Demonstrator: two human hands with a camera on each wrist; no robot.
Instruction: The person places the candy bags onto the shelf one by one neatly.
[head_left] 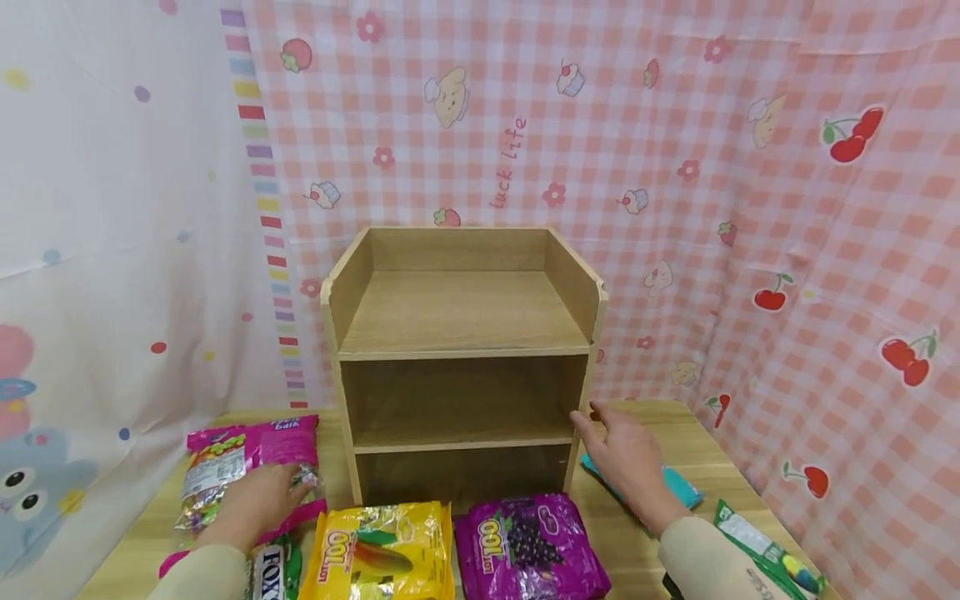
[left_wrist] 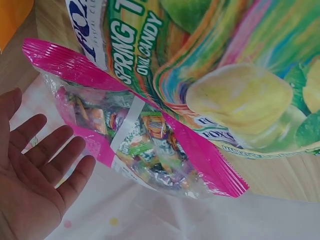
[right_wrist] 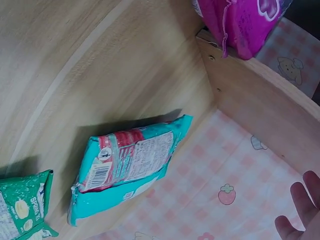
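My left hand (head_left: 262, 500) hovers over a pink bag of wrapped candies (head_left: 217, 458) left of the wooden shelf. In the left wrist view its fingers are spread loosely beside the bag's clear side, with nothing in the palm. My right hand (head_left: 626, 457) reaches along the right side of the wooden shelf (head_left: 465, 351), fingers extended and holding nothing. Beneath that forearm lies a teal packet (right_wrist: 127, 165), partly covered by the hand in the head view. A green Fox's candy bag (left_wrist: 200, 60) lies against the pink bag, close to my left wrist.
A yellow candy bag (head_left: 378, 550) with a mango picture and a purple one (head_left: 532, 546) with grapes stand before the shelf's lowest compartment. At the right table edge lies a green packet (head_left: 768, 546). Printed cloth (head_left: 465, 158) hangs behind and on both sides.
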